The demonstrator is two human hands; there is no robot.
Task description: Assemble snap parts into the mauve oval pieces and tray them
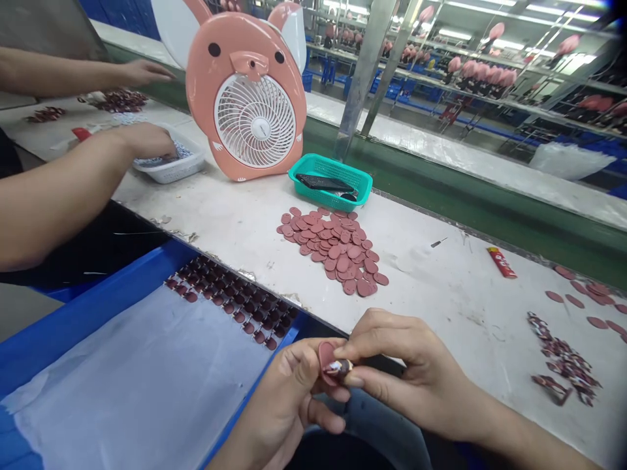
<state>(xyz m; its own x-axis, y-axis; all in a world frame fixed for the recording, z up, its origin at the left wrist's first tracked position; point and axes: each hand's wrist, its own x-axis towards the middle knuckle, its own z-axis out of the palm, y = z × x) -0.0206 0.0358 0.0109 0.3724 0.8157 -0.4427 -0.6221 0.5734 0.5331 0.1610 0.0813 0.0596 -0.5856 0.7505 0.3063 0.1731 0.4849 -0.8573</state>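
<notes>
My left hand point(294, 385) is closed on a flat reddish-brown oval disc point(326, 356), held up in front of me near the bench edge. Between the thumb and fingers of my right hand point(401, 365) is a small painted figurine piece point(341, 367), brown with some white and cream, pressed against the disc's face. Its exact shape is partly covered by my fingers. Beyond my hands lies a heap of similar oval discs point(337, 245) on the white bench. Several small brown figurine pieces point(568, 359) are piled at the right.
A blue crate point(88, 307) at the lower left holds a white sheet point(137, 385) and rows of brown pieces point(235, 300). A pig-shaped fan point(247, 98), a green basket point(330, 179) and a red tube point(501, 262) stand or lie on the bench. At left, a co-worker's hand point(144, 140) reaches into a white basket point(171, 171).
</notes>
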